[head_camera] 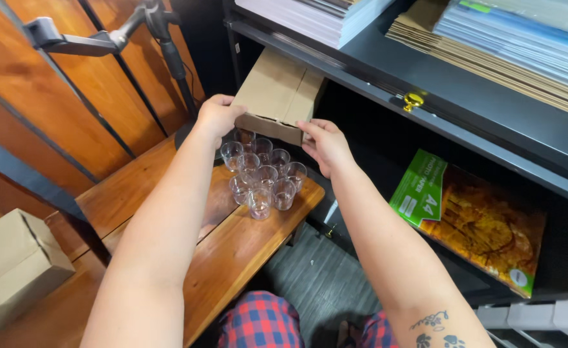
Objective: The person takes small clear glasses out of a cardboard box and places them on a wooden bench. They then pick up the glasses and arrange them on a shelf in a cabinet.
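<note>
Box (277, 96) gripped at both ends
Left hand (216, 116) and right hand (326, 145) clasp it, steadying it above cups (261, 174).

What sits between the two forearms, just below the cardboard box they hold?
In the head view, a cluster of clear plastic cups stands on the wooden bench, between left hand and right hand.

A plain brown cardboard box (277, 93), flaps closed, sits tilted under a dark shelf. A hand grips each of its near corners.
</note>
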